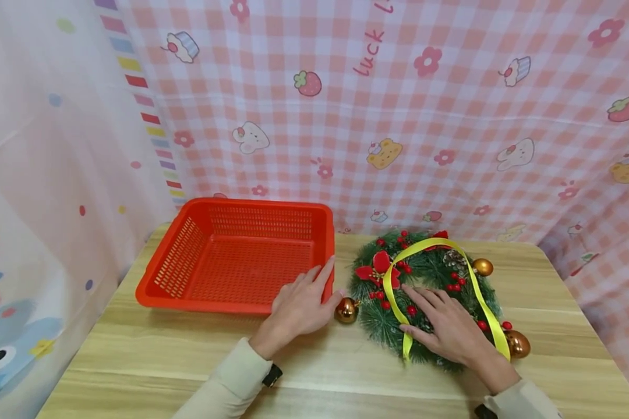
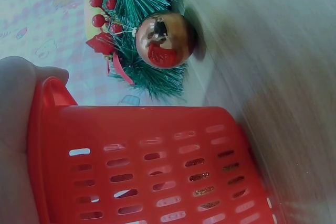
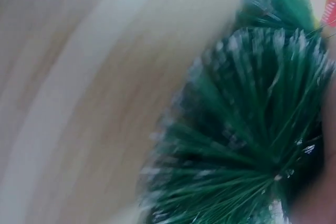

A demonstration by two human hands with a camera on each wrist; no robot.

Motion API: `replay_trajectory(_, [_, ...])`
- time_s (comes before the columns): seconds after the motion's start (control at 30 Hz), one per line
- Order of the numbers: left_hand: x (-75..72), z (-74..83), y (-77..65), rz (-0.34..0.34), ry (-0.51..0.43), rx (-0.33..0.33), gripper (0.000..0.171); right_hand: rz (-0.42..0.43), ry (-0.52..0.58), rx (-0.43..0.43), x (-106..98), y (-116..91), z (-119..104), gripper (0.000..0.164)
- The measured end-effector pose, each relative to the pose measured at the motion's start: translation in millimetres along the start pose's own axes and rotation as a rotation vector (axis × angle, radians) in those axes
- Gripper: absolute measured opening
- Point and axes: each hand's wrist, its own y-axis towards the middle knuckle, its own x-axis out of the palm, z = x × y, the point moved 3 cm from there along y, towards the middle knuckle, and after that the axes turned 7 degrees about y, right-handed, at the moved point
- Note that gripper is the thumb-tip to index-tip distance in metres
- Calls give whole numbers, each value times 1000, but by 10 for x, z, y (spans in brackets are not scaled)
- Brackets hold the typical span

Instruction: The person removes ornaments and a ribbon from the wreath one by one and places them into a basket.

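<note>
Apart, palms-down hands (image 1: 303,304) (image 1: 446,327) on basket (image 1: 204,305) and wreath (image 1: 381,326)

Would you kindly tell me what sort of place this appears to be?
Probably a small indoor tabletop set-up, perhaps screened off for crafts: a pink checked cloth hangs behind a wood-grain table, which bears a red basket and a decorated wreath.

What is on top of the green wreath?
On the wreath: yellow ribbon, red flowers, berries, a pine cone. Baubles sit at its edge. The right hand, over it, hides whatever lies beneath.
</note>
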Motion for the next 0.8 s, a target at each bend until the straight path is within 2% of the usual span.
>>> replay_trajectory(0.17, [-13, -14, -6, 1, 10, 5, 70, 54, -8, 47, -44, 19, -94, 81])
replay_trajectory(0.37, [-31, -24, 5, 8, 17, 8, 70, 142, 96, 223, -126, 85, -271, 76])
replay_trajectory(0.47, [-37, -34, 9, 8, 26, 2, 70, 126, 117, 322, -108, 148, -342, 75])
replay_trajectory(0.63, [-34, -21, 19, 6, 37, 10, 70, 57, 87, 464, -7, 196, -366, 80])
replay_trajectory(0.7, [-22, -12, 19, 5, 34, 15, 70, 49, 70, 485, 29, 189, -350, 81])
replay_trajectory(0.8, [-2, -9, 8, 5, 33, 15, 70, 59, 44, 467, 62, 168, -326, 79])
